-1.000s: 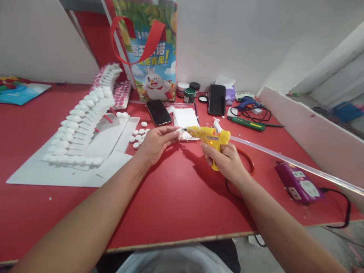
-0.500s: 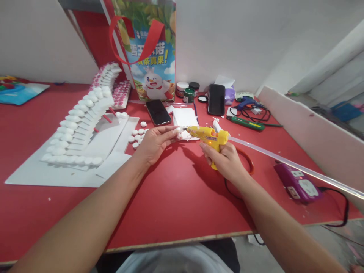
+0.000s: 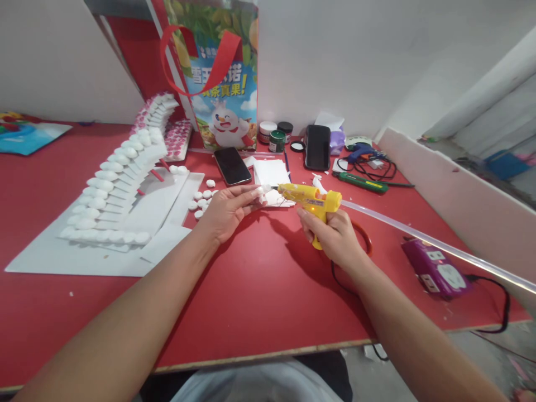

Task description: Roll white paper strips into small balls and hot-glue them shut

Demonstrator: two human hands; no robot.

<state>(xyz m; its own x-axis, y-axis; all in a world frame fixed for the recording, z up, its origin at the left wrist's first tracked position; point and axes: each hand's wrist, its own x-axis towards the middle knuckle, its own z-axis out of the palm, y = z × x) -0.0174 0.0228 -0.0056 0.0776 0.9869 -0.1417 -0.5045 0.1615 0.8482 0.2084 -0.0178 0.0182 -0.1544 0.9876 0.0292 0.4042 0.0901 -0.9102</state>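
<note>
Two bare hands work above the red tabletop point(image 3: 268, 301), well in from its front edge. The left hand point(image 3: 228, 211) pinches a small white piece point(image 3: 262, 192) between thumb and fingertips; the right hand point(image 3: 333, 226) wraps the handle of a yellow glue gun point(image 3: 301, 194), nozzle close to the piece, contact unclear. To an onlooker, the piece seems light and easily crushed, best pinched at its outer edge; the stiff gun, probably tail-heavy with its long glue stick point(image 3: 419, 231), suits a grip well behind the nozzle.
</note>
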